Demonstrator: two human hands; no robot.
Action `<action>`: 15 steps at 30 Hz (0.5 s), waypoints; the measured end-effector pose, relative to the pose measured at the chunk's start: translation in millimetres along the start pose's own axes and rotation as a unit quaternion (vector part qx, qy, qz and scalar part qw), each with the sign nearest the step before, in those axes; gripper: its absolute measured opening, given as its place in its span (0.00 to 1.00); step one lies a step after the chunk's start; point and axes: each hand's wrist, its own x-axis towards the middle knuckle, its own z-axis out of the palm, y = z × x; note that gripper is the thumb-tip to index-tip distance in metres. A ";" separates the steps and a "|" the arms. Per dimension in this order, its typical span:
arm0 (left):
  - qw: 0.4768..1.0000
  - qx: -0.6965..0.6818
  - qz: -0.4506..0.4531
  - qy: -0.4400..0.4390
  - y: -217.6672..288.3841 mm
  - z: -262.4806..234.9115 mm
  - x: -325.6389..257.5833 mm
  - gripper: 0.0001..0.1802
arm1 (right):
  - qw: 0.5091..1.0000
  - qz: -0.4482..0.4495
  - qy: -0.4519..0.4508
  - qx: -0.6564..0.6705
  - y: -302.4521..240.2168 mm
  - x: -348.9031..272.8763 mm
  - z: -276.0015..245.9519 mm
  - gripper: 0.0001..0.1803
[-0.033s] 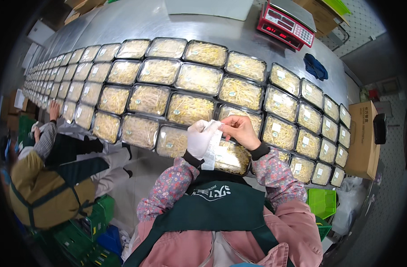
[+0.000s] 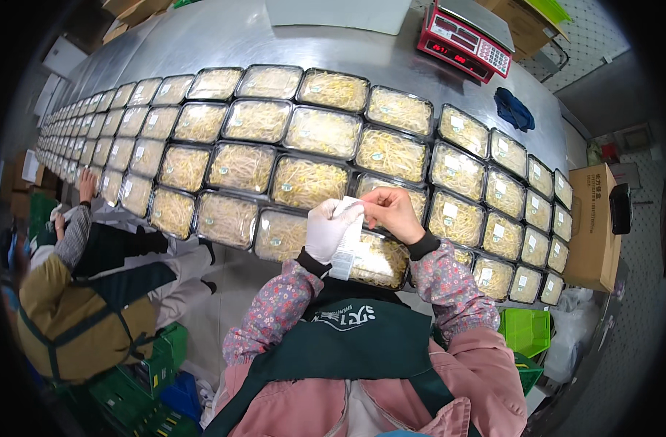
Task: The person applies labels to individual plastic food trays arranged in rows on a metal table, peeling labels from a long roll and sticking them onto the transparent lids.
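Note:
My left hand, in a white glove, is closed around a strip of white printed labels that hangs down from it. My bare right hand meets it at the strip's upper end, thumb and forefinger pinched together there. Just under both hands lies a black tray of bean sprouts with a shiny clear cover. To its left is another covered sprout tray, and behind it one more sprout tray is partly hidden by my fingers. Trays on the right, such as this sprout tray, carry white labels.
Rows of sprout trays cover the steel table. At the back stand a red scale and a dark blue cloth. A cardboard box and a green crate are right. A co-worker reaches to the trays at left.
The view has shifted very slightly. My hands stay together over the same tray, with the label strip still between them.

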 end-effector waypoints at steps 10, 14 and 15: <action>0.991 0.045 0.071 -0.105 3.5 -28.3 28.4 0.09 | 0.860 -0.038 0.184 -0.474 19.7 127.7 -111.5 0.18; 0.997 -0.033 -0.033 -0.059 21.3 -24.7 39.0 0.11 | 0.702 0.003 0.199 -0.684 -9.6 124.4 -106.2 0.22; 0.998 -0.038 -0.018 -0.035 24.2 -19.6 41.1 0.10 | 0.724 -0.005 0.197 -0.661 -12.6 115.9 -109.0 0.26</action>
